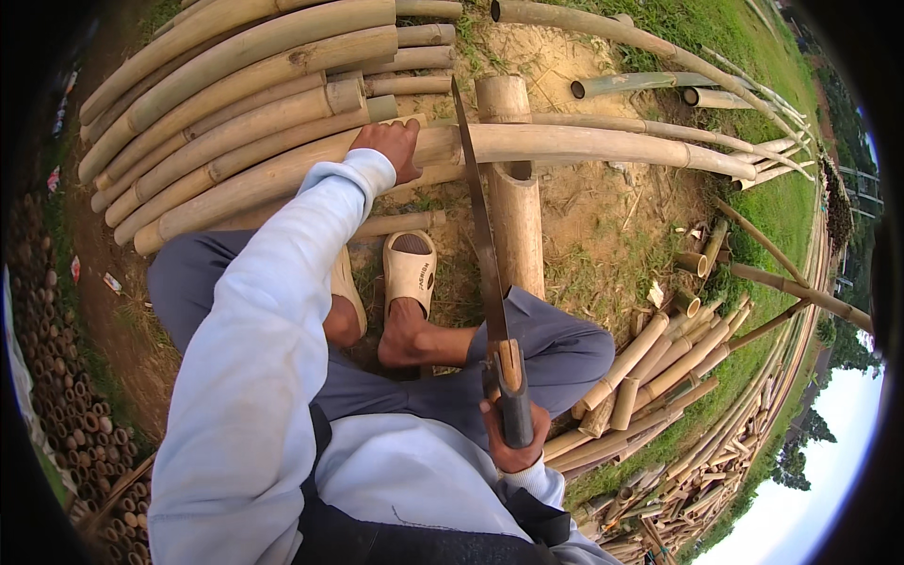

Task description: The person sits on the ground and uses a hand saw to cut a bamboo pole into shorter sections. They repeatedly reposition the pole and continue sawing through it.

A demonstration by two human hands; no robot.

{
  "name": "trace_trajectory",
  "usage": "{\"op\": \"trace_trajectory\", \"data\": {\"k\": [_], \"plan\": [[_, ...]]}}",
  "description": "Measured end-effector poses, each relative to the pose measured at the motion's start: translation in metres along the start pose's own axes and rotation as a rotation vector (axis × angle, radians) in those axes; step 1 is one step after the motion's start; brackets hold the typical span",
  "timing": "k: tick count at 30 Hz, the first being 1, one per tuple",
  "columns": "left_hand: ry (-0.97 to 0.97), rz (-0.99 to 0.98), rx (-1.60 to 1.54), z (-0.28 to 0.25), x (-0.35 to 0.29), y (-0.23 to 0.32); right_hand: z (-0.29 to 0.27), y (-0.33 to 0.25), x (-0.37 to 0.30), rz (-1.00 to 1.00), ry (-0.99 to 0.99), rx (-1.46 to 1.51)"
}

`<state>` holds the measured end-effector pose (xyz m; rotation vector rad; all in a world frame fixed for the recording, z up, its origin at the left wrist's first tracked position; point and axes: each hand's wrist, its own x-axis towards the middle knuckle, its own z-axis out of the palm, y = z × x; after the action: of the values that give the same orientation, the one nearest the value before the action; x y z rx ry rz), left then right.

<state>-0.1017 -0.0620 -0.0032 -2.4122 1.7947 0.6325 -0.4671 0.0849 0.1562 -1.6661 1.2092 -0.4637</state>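
A long pale bamboo pole (603, 149) lies crosswise in front of me, over a thick upright-looking bamboo support (516, 226) with a hollow top. My left hand (388, 151) is closed over the pole, left of the saw. In my right hand (518, 438), near my lap, is the handle of a handsaw (486, 254). Its long dark blade points away from me and crosses the pole just left of the support. How deep the teeth sit in the bamboo I cannot tell.
Several cut bamboo lengths (235, 104) lie stacked at the left. Short offcuts (650, 377) are piled at the right, and longer poles (650, 42) stretch over the grass. My sandalled feet (411, 282) rest on bare soil below the pole.
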Motion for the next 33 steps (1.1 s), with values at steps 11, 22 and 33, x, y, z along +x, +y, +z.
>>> {"op": "trace_trajectory", "data": {"k": [11,22,33], "plan": [[-0.031,0.006,-0.009,-0.007,0.002,0.005,0.047,0.027,0.14,-0.005,-0.008,0.157],[0.015,0.031,0.01,-0.002,0.004,0.009,0.041,0.054,0.119,-0.041,0.03,0.164],[0.0,0.004,-0.014,-0.004,-0.002,0.001,-0.013,-0.004,-0.015,-0.021,-0.047,-0.095]]}}
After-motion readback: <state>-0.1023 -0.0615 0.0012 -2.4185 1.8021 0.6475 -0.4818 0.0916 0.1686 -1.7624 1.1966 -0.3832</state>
